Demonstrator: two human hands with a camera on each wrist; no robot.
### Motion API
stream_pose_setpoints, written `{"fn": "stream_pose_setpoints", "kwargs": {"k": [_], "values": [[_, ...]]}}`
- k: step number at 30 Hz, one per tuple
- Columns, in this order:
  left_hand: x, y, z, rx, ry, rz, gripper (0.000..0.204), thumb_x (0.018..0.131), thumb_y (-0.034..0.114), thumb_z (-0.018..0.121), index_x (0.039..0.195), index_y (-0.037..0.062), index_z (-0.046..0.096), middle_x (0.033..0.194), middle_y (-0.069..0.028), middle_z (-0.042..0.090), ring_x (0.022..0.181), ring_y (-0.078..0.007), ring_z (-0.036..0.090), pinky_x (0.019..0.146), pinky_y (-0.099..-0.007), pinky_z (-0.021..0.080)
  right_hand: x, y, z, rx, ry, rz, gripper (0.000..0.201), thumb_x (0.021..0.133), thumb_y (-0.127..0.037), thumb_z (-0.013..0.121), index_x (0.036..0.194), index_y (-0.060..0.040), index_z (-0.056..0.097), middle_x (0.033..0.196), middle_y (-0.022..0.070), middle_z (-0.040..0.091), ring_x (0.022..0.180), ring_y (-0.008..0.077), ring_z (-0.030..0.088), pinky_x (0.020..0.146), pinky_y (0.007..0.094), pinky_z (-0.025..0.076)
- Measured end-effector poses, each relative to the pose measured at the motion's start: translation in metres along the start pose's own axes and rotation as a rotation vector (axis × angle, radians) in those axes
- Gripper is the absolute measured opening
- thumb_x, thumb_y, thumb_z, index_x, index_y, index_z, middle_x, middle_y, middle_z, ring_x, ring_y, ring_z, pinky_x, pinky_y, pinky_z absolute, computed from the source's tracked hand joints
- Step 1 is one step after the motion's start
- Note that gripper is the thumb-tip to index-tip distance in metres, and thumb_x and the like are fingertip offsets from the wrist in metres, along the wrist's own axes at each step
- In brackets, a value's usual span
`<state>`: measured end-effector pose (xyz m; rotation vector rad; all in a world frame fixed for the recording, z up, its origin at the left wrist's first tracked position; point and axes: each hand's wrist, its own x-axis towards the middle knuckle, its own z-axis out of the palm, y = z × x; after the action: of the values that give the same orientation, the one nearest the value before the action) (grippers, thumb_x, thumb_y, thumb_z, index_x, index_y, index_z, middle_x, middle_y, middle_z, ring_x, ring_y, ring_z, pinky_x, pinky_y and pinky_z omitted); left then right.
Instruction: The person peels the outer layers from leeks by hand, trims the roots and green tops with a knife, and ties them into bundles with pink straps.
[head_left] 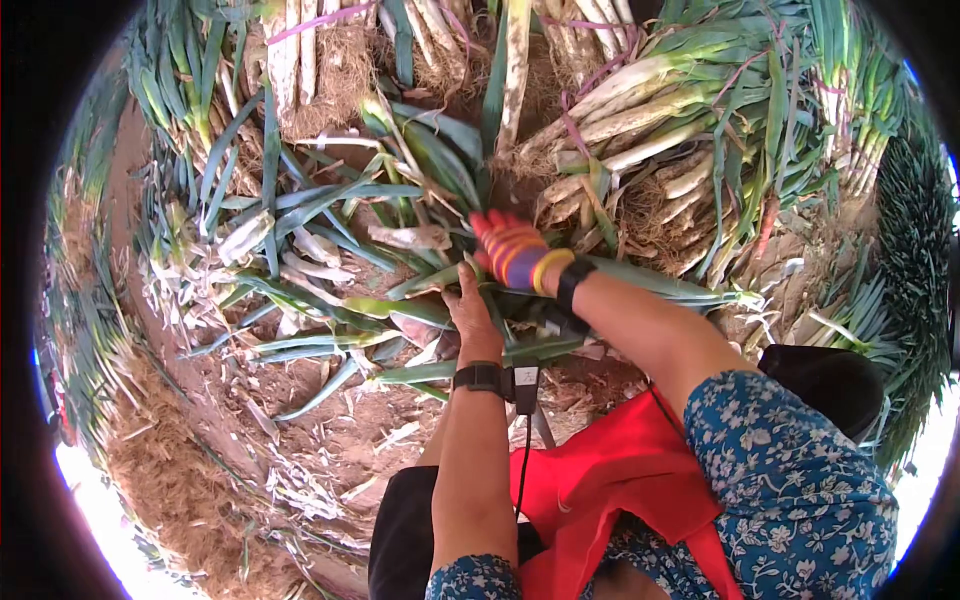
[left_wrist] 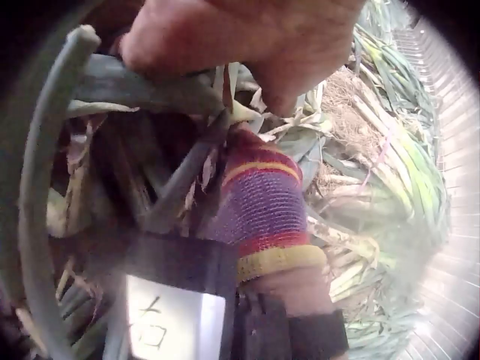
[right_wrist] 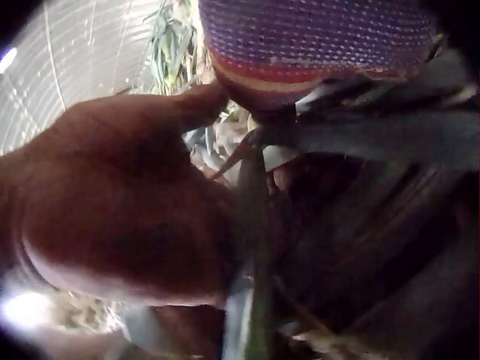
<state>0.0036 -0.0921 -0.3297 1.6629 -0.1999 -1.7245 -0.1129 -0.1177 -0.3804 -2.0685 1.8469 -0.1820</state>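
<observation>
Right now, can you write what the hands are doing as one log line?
left hand: bare, at green leaves | right hand: striped glove, grip unclear | beyond: tied bundles

Tied leek bundles (head_left: 640, 115) crowd beyond the right hand (head_left: 515, 252) — room lies left, over littered soil (head_left: 395, 412).

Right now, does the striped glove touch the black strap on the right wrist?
Apart: the left wrist view shows bare skin between the striped glove, at its yellow cuff, and the black strap.
</observation>
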Motion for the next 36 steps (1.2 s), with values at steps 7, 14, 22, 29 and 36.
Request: {"fn": "stream_pose_setpoints", "kwargs": {"k": [7,14,22,29,36], "values": [[-0.023,-0.006,-0.025,-0.355,-0.237,-0.217,0.032,0.085,0.031,0.058,0.1,0.0037,0.051,0.091,-0.0116,0.057,0.09,-0.0289,0.054,0.085,-0.0469,0.044,-0.075,-0.08,0.002,0.327,0.02,0.153,0.028,0.079,-0.022,0.047,0.101,-0.0051,0.053,0.104,0.0206,0.055,0.099,0.0362,0.052,0.082,0.044,0.042],[-0.065,-0.014,-0.025,-0.25,-0.294,-0.356,0.03,0.08,0.019,0.061,0.099,-0.0009,0.051,0.086,-0.0138,0.057,0.079,-0.0286,0.058,0.074,-0.0424,0.049,-0.139,-0.085,-0.077,0.363,-0.102,0.01,0.033,0.073,-0.02,0.056,0.101,-0.0031,0.053,0.103,0.0235,0.053,0.099,0.0413,0.049,0.083,0.0458,0.042],[-0.134,-0.015,-0.038,-0.183,-0.085,-0.269,0.02,0.07,0.001,0.06,0.089,-0.005,0.057,0.082,-0.0136,0.059,0.069,-0.0265,0.059,0.061,-0.0385,0.051,-0.157,-0.048,-0.152,0.513,0.129,0.039,0.048,0.078,-0.028,0.062,0.116,-0.0024,0.05,0.093,0.0154,0.061,0.082,0.0331,0.06,0.07,0.0352,0.049],[-0.212,-0.023,-0.026,0.261,-0.161,0.182,0.024,0.066,-0.002,0.06,0.09,-0.0055,0.058,0.082,-0.0076,0.059,0.071,-0.0181,0.058,0.062,-0.0302,0.049,-0.088,0.002,-0.098,0.656,0.119,-0.288,0.065,0.069,-0.025,0.072,0.126,-0.0068,0.045,0.111,0.0208,0.055,0.1,0.0305,0.056,0.087,0.0351,0.043],[-0.284,0.021,-0.023,0.419,-0.348,0.152,0.021,0.077,-0.002,0.062,0.098,-0.0024,0.058,0.088,-0.0038,0.06,0.078,-0.0107,0.057,0.071,-0.0253,0.048,-0.114,-0.008,-0.135,1.645,0.101,0.601,0.035,0.067,-0.004,0.07,0.1,0.0021,0.06,0.084,0.0084,0.064,0.081,0.015,0.06,0.075,0.0256,0.046]]}}
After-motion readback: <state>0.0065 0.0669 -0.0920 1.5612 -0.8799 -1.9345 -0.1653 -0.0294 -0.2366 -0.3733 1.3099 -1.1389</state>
